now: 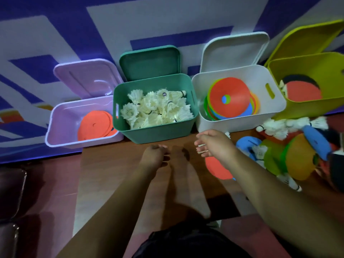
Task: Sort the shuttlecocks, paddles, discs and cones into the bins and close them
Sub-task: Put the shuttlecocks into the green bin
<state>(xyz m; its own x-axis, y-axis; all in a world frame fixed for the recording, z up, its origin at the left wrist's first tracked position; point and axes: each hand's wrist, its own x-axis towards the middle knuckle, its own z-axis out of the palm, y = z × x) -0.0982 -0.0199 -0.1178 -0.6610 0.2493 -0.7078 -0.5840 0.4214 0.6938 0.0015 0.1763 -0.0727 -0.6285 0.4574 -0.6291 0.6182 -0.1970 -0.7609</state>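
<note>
Four open bins stand in a row against the wall. The pink bin (55, 127) holds orange discs (95, 125). White shuttlecocks (158, 108) fill the green bin (158, 135). Coloured flat discs (229, 97) lie stacked in the white bin (277, 107). Red and black paddles (303, 90) lie in the yellow bin (316, 107). My left hand (154, 155) hovers in front of the green bin, fingers loosely curled, holding nothing. My right hand (216, 144) hangs in front of the white bin with relaxed fingers, above an orange disc (217, 169) on the floor.
A pile at the right holds loose shuttlecocks (279, 127), blue paddles (316, 140), and green and orange cones (296, 159). Each bin's lid stands raised behind it. A dark chair (11, 192) sits at the left edge. My legs stretch over the brown floor below the hands.
</note>
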